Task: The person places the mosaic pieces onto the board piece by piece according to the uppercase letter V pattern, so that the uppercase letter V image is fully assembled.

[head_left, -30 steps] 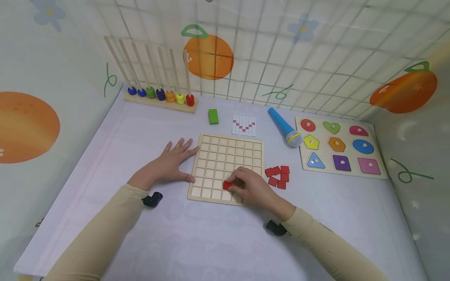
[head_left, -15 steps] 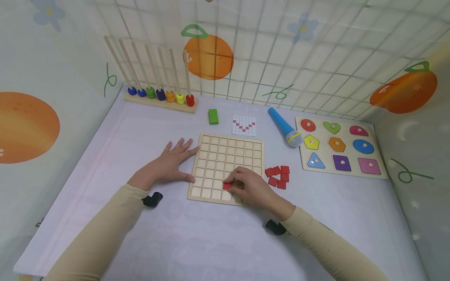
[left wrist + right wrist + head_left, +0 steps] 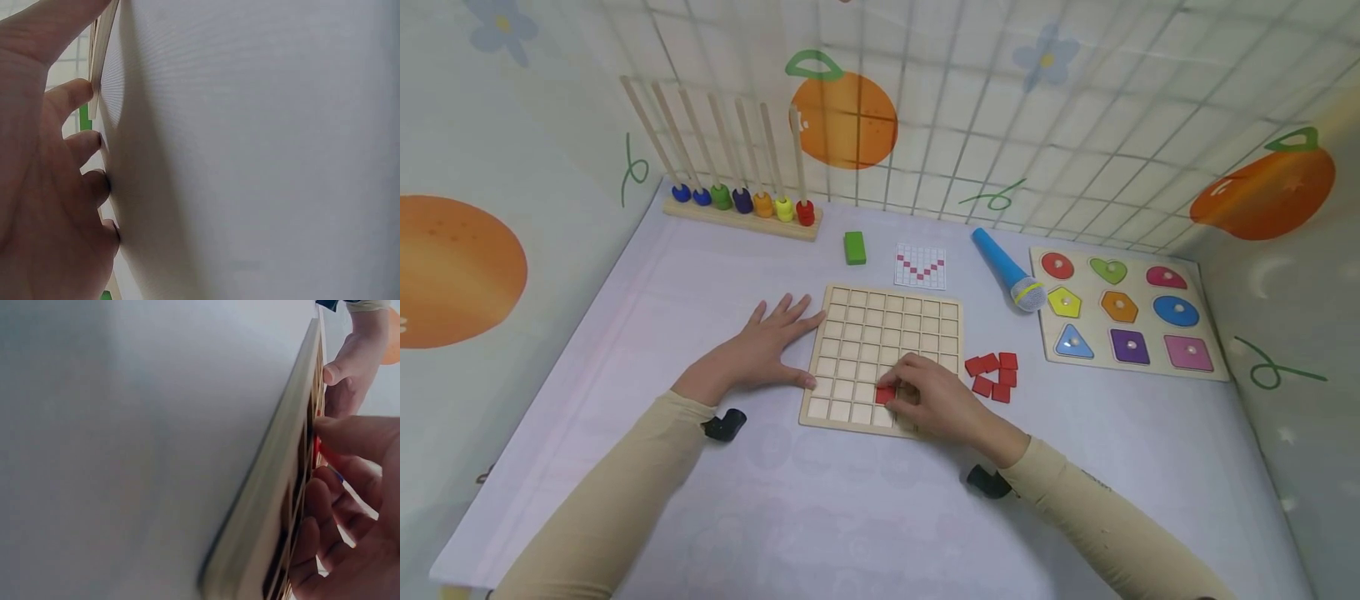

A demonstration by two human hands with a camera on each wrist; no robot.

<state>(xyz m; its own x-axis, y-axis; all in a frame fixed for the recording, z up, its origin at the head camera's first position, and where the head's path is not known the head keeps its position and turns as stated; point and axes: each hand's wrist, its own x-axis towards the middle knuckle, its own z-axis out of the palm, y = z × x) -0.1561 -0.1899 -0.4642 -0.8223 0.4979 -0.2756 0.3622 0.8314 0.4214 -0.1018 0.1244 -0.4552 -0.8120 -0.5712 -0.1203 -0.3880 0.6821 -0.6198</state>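
- Head view shows a pale lilac table (image 3: 850,517) boxed in by walls printed with a grid, oranges and little flowers.
- Wooden grid board (image 3: 880,333) sits mid-table, rows of square cells, nearly all of them bare.
- Right hand (image 3: 936,400) is over the board's near right part, fingertips pinching a red tile (image 3: 885,395) that sits in a cell in the second row from the near edge.
- Right wrist view looks along the board edge: fingers (image 3: 350,437) curled around a sliver of red, so that hand is definitely grasping the tile.
- Left hand (image 3: 763,346) lies flat on the table, fingers spread and relaxed, holding nothing, thumb tip against the board's left edge.
- Loose pile of red tiles (image 3: 992,375) lies just right of the board, close to the right hand.
- Behind the board: a small pattern card (image 3: 921,267) with a red V shape, a green block (image 3: 854,247) to its left, a blue toy microphone (image 3: 1007,271) to its right.
- Far right there's a shape puzzle (image 3: 1120,312) with coloured knobbed pieces.
- Back left corner has a peg rack (image 3: 741,200) with one coloured bead at the bottom of each rod.
- Nothing sits between the hands and the board.
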